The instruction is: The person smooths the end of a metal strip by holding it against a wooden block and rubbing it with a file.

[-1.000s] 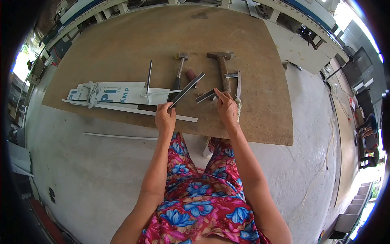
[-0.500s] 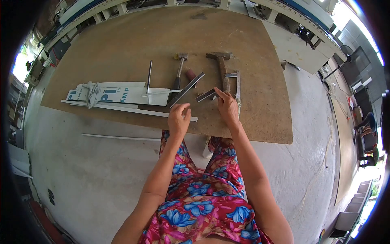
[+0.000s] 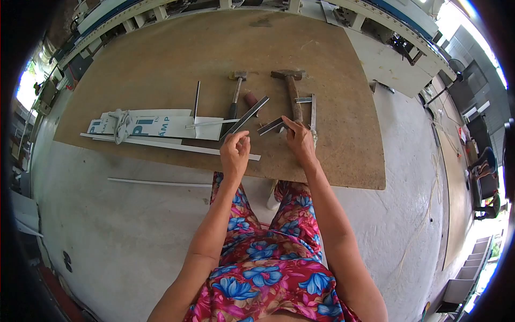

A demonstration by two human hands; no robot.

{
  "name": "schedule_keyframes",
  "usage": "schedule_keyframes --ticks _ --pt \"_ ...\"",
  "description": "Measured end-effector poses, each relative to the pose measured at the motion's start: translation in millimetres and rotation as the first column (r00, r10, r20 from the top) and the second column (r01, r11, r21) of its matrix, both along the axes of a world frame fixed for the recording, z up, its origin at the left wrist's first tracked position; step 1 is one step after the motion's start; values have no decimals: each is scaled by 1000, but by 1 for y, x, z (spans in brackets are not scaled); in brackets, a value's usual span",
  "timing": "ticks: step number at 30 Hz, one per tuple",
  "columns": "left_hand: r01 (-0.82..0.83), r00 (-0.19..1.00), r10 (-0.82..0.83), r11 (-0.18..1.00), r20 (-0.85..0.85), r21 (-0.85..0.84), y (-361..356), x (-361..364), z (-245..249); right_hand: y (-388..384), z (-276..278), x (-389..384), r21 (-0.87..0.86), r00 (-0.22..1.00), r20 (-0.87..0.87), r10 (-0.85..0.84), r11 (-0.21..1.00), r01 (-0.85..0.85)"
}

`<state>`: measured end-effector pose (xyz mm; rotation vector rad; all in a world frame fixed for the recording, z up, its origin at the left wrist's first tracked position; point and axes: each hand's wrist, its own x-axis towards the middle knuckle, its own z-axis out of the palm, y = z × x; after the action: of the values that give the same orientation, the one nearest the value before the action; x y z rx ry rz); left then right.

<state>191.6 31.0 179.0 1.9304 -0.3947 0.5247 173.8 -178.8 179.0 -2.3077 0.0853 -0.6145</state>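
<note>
My left hand point(image 3: 235, 154) is at the table's front edge with its fingers curled together, close to the lower end of a long dark metal strip point(image 3: 245, 117). Whether anything is between those fingers I cannot make out. My right hand point(image 3: 300, 142) has its index finger stretched along the end of a short metal bar point(image 3: 270, 126), and the other fingers are folded below, gripping it. Just beyond that hand lies a hammer point(image 3: 291, 88) with a wooden handle. Beside it is an L-shaped metal piece point(image 3: 314, 110), its lower end near my hand.
A smaller hammer point(image 3: 236, 96) with a black grip and a dark red cylinder point(image 3: 250, 99) lie on the brown table point(image 3: 161, 59). At left are printed white sheets point(image 3: 155, 124), a crumpled grey cloth point(image 3: 123, 126) and long white strips point(image 3: 204, 148). Another strip point(image 3: 155, 182) shows beyond the front edge.
My left hand has shifted slightly up and left, and its fingers have drawn closer together near the long strip. The right hand stays almost in place at the short bar.
</note>
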Motion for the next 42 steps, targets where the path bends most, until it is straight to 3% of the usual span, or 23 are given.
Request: schedule_keyframes --ticks 10,13,16,19,28,36,39,42 --pt "64 998 -64 998 -9 1 -18 14 17 -3 7 -3 42 998 -43 43 998 -41" --pt "87 996 -89 981 6 175 -27 16 20 -3 9 -5 45 997 -51 50 998 -48" --pt "94 981 -136 957 140 273 -36 27 8 -4 7 -4 51 997 -37 62 997 -60" --pt "138 984 -166 939 62 315 -44 32 4 -4 7 -4 52 997 -53 59 997 -56" --pt "155 983 -122 951 -136 269 -59 30 -1 -3 7 -6 49 998 -43 54 997 -52" --pt "147 988 -134 969 -74 201 -63 28 -4 -4 3 -3 35 997 -45 60 998 -58" --pt "149 987 -136 969 -81 196 -62 29 -3 -4 7 -4 37 991 -125 44 999 -39" --pt "151 987 -136 969 -88 198 -62 28 -3 -5 -2 -3 64 999 6 40 997 -40"
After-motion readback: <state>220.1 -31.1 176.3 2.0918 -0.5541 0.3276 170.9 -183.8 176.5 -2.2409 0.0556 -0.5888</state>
